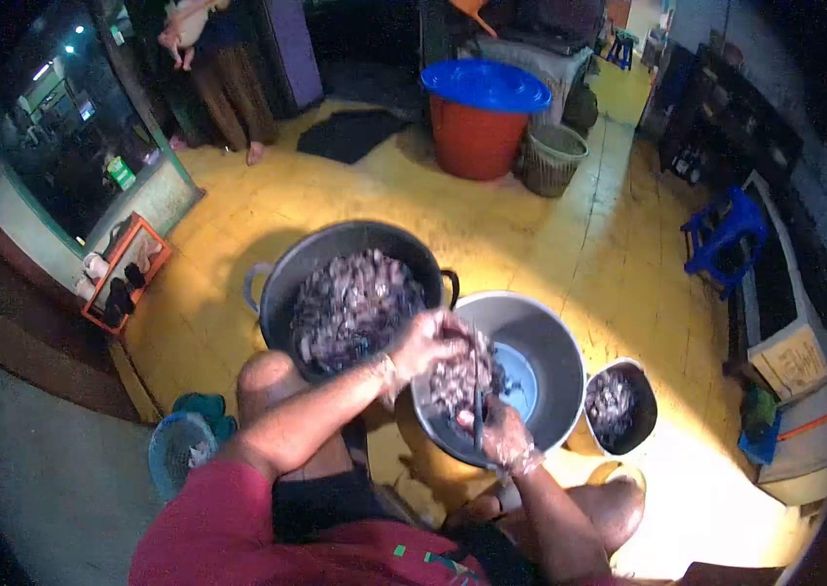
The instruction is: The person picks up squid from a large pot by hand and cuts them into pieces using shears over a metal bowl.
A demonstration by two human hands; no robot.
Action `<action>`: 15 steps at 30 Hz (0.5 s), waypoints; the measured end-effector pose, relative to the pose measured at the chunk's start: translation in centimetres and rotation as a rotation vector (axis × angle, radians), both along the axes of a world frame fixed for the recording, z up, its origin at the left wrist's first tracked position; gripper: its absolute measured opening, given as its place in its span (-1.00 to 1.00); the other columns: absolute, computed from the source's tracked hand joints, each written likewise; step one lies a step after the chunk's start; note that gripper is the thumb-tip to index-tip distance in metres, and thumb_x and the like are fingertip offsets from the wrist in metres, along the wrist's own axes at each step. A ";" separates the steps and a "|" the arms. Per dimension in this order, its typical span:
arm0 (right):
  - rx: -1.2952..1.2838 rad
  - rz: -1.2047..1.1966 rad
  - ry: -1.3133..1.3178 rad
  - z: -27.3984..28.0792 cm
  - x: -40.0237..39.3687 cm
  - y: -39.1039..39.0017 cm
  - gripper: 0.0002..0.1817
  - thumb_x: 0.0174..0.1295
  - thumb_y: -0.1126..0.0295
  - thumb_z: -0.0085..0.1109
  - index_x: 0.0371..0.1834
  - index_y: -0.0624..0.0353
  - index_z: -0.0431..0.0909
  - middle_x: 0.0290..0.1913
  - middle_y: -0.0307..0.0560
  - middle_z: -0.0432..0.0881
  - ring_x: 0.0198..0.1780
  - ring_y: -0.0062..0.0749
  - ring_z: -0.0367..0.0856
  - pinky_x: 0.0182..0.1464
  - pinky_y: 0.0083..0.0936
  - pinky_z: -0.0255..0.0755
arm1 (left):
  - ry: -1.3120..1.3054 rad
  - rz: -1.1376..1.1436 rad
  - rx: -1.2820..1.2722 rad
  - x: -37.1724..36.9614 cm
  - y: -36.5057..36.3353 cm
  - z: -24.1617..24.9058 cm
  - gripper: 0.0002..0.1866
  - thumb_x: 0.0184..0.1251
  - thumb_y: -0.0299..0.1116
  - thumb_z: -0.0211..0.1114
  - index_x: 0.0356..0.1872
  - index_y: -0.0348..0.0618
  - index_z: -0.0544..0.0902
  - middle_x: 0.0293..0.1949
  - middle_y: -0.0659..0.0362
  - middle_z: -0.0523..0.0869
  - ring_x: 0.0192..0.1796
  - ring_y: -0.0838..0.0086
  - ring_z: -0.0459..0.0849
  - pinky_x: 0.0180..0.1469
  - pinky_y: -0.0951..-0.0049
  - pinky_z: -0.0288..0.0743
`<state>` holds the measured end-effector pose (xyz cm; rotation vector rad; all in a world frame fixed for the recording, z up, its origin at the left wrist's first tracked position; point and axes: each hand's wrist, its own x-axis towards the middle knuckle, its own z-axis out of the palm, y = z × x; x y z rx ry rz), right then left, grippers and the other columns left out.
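Note:
Both hands are in clear plastic gloves over a grey tub (570,337). My left hand (430,342) is closed at the tub's left rim, fingers curled; I cannot tell what is in them. My right hand (507,437) is closed around a dark, narrow, straight tool (479,420) at the near side of the tub. Wet greyish-pink pieces (453,391) are heaped on the tub's left side, beside a light blue patch on its bottom. Left of it stands a dark basin (282,283) with handles, holding many similar pieces (355,303).
A smaller container (640,439) with pieces stands at the right. A light blue basket (171,454) is at the left. Farther off are a red bucket with a blue lid (482,122), a woven bin (555,161), a blue stool (726,239), an orange rack (130,273) and a standing person (228,88).

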<state>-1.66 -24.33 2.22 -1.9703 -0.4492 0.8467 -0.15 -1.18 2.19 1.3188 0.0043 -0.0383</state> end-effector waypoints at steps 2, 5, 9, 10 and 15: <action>0.136 -0.010 -0.076 -1.2 0.5 0.1 -0.27 0.04 -0.15 0.35 0.11 0.23 0.54 -0.09 0.25 0.68 -0.01 0.03 0.67 0.04 -0.25 0.48 | -0.107 0.029 0.331 0.0 0.4 -1.3 -0.82 0.21 -0.41 0.44 -0.28 -0.14 0.57 -0.32 0.25 0.68 -0.25 0.63 0.60 -0.18 0.52 0.55; -0.011 0.034 -0.195 -0.9 0.6 0.1 -0.24 0.09 -0.23 0.23 0.04 0.32 0.58 -0.12 0.34 0.67 0.05 0.05 0.65 0.12 -0.19 0.45 | 0.019 0.035 0.132 0.1 -0.1 -2.6 -0.84 0.24 -0.56 0.36 -0.19 -0.26 0.59 -0.24 0.21 0.70 -0.16 0.53 0.67 0.01 0.47 0.61; -0.054 0.010 -0.253 0.5 -0.1 0.4 -0.39 0.14 -0.10 0.27 0.09 0.14 0.59 -0.09 0.23 0.69 0.02 0.10 0.65 0.08 -0.18 0.46 | 0.059 0.069 0.083 0.2 0.2 -2.6 -0.84 0.28 -0.52 0.35 -0.14 -0.29 0.70 -0.16 0.15 0.76 -0.12 0.54 0.70 0.02 0.51 0.60; 0.047 -0.008 -0.259 0.1 -0.1 0.5 -0.40 0.13 -0.10 0.27 0.09 0.14 0.59 -0.07 0.26 0.68 0.05 0.12 0.63 0.10 -0.19 0.45 | 0.061 0.059 0.075 0.4 0.2 -2.5 -0.82 0.27 -0.49 0.37 -0.13 -0.28 0.70 -0.16 0.16 0.76 -0.12 0.54 0.69 0.02 0.52 0.58; 0.319 -0.035 -0.075 -2.9 -0.8 0.6 -0.74 0.34 0.40 0.02 0.04 0.25 0.46 -0.33 -0.13 0.56 -0.37 -0.45 0.53 -0.38 -0.47 0.47 | 0.061 0.047 0.272 -0.3 -0.1 -1.3 -0.71 0.23 -0.30 0.44 -0.12 -0.27 0.71 -0.21 0.22 0.75 -0.20 0.57 0.64 -0.12 0.57 0.48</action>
